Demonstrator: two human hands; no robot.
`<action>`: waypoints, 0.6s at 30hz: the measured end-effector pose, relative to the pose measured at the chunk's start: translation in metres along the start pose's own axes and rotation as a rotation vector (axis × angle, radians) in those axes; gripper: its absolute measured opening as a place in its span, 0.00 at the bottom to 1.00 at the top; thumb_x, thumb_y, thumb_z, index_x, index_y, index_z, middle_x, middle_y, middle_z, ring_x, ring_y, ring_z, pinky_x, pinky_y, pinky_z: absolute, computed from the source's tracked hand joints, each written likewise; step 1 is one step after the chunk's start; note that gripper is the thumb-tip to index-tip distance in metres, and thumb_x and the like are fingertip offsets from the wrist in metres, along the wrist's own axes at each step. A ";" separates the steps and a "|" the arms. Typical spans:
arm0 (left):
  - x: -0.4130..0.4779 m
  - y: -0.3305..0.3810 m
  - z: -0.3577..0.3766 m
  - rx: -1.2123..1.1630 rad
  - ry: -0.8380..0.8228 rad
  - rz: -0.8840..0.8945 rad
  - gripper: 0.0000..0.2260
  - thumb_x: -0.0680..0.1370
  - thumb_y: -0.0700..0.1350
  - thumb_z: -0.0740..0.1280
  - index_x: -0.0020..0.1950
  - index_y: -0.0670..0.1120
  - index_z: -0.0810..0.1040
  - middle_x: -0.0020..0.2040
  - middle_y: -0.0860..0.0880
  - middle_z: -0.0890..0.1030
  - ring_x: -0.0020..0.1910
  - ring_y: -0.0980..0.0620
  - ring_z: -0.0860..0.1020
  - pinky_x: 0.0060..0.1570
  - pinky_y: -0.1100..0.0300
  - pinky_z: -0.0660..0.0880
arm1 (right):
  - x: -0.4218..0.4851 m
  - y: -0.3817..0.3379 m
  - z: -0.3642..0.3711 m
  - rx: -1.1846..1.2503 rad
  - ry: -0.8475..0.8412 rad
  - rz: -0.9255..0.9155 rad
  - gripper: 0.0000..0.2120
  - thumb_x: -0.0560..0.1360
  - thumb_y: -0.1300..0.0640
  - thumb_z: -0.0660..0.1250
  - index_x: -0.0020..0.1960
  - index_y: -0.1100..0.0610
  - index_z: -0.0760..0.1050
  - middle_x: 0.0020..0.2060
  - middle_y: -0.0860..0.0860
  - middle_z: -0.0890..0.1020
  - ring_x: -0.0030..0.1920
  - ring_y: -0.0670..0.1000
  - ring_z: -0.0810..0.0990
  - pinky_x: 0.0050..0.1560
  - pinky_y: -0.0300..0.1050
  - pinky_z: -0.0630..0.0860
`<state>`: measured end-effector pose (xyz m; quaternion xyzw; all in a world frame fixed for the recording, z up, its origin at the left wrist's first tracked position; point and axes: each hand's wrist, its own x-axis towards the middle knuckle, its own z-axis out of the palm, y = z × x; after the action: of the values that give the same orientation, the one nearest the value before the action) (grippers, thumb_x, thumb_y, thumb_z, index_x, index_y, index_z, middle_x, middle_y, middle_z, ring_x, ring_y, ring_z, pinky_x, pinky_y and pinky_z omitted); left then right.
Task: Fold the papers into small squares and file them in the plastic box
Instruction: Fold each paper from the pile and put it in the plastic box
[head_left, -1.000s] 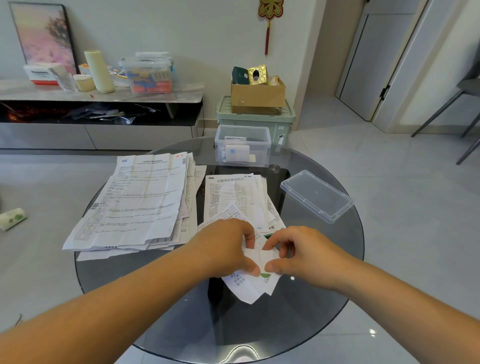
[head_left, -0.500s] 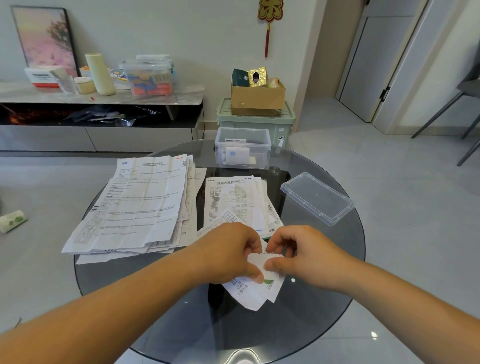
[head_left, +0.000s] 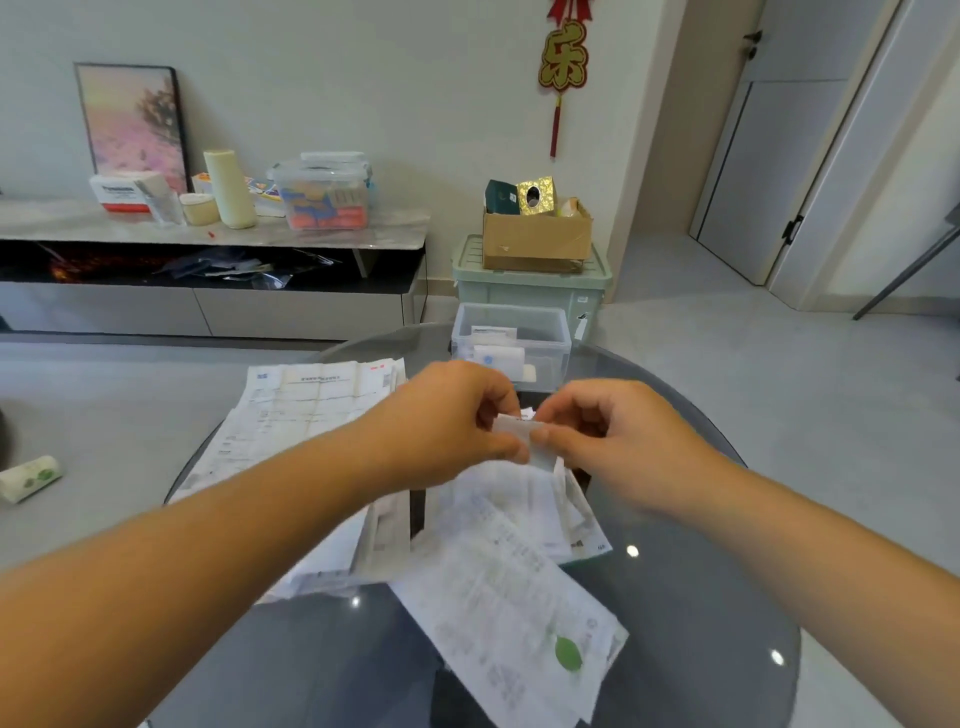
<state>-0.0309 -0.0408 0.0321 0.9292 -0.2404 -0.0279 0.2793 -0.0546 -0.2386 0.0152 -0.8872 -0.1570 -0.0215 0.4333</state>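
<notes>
Visibly, plastic box (head_left: 551, 347) holds folded papers (head_left: 500, 357)

On the table (head_left: 701, 597) the papers (head_left: 301, 415) lie before the box (head_left: 511, 338), and behind it a carton (head_left: 535, 239) sits on a crate (head_left: 530, 291).

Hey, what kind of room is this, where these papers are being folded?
Probably a home living room: a low cabinet with a framed picture leaning against the wall, a red ornament hanging above, and a round glass table.
</notes>
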 end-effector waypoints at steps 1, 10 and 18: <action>0.012 -0.003 -0.006 0.021 0.022 0.012 0.07 0.72 0.52 0.77 0.43 0.52 0.81 0.39 0.53 0.81 0.39 0.53 0.80 0.41 0.58 0.80 | 0.015 0.000 -0.002 -0.013 0.018 -0.008 0.02 0.76 0.53 0.73 0.44 0.49 0.82 0.35 0.46 0.83 0.35 0.45 0.80 0.42 0.45 0.80; 0.145 -0.075 -0.030 0.358 0.211 0.054 0.29 0.74 0.67 0.69 0.67 0.51 0.76 0.59 0.53 0.81 0.54 0.52 0.77 0.61 0.47 0.74 | 0.184 0.032 -0.021 -0.211 0.161 -0.006 0.04 0.77 0.53 0.72 0.44 0.52 0.84 0.38 0.45 0.82 0.40 0.45 0.78 0.40 0.40 0.72; 0.161 -0.108 0.005 0.669 0.077 0.156 0.38 0.73 0.74 0.60 0.73 0.50 0.67 0.68 0.52 0.73 0.70 0.49 0.67 0.74 0.48 0.57 | 0.230 0.077 -0.002 -0.311 0.275 0.124 0.05 0.76 0.52 0.73 0.42 0.49 0.84 0.38 0.46 0.83 0.43 0.49 0.81 0.46 0.49 0.80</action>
<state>0.1569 -0.0385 -0.0163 0.9486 -0.2956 0.1091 -0.0308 0.1871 -0.2249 -0.0020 -0.9400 -0.0365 -0.1394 0.3092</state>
